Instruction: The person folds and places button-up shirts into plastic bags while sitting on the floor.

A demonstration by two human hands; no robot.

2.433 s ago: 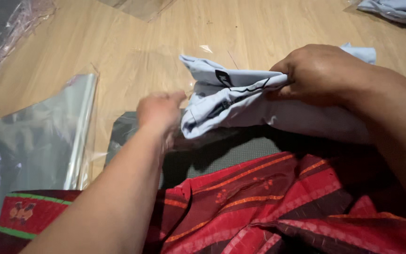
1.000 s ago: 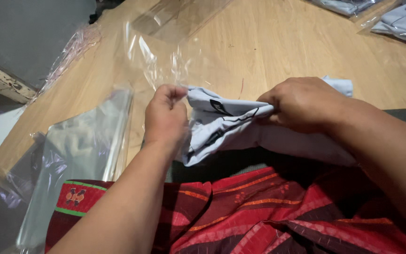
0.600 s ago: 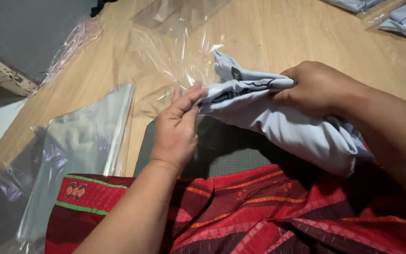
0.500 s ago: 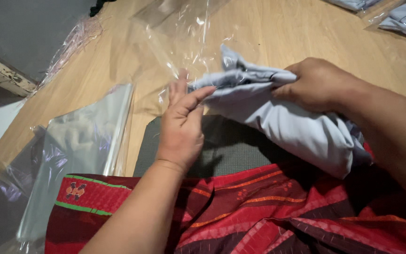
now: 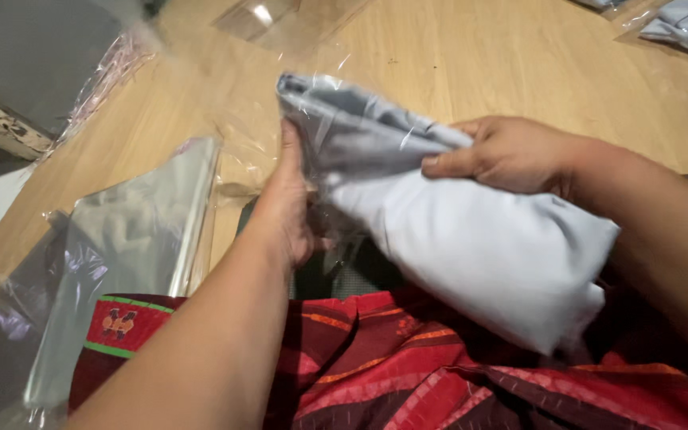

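Note:
A folded pale grey-blue garment (image 5: 471,247) is held tilted above my lap. Its upper end sits inside the mouth of a clear plastic bag (image 5: 320,119). My left hand (image 5: 288,203) grips the bag's edge on the left side of the garment. My right hand (image 5: 511,151) clamps the garment from above, thumb pressed onto the fabric. The garment's lower end hangs outside the bag, over the red patterned cloth (image 5: 408,374) across my lap.
A stack of flat clear plastic bags (image 5: 129,239) lies at the left on the wooden surface (image 5: 471,56). More bagged pale garments (image 5: 682,24) lie at the far right corner. Loose plastic film (image 5: 280,16) rests at the top centre. A grey floor (image 5: 33,48) lies beyond the left edge.
The garment has been lifted and turned toward the left, and its upper end has gone into the clear bag. My left hand moved from the fabric's edge to the bag's mouth.

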